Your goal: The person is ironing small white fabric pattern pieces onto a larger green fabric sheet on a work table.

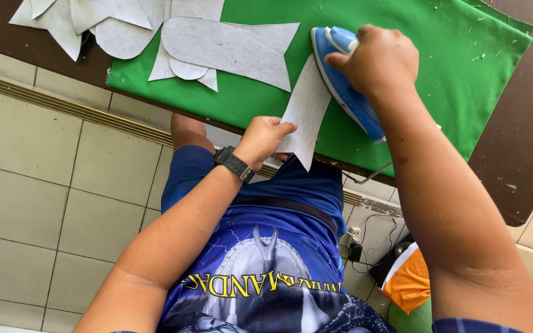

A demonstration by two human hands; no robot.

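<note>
Head view: grey felt strip [306, 111], flat, tapered, apparently under blue iron [347, 86].

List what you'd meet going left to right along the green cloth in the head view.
Pile of grey cut pieces → left hand → grey strip → blue iron under the right hand → brown table.

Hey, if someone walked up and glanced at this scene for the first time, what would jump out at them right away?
Most likely the bright green cloth spread over the dark table, with the right hand gripping a blue iron on it. Next, the left hand, with a black watch at its wrist, pinching a grey fabric strip at the cloth's near edge. More grey cut pieces lie piled at the top left.
</note>
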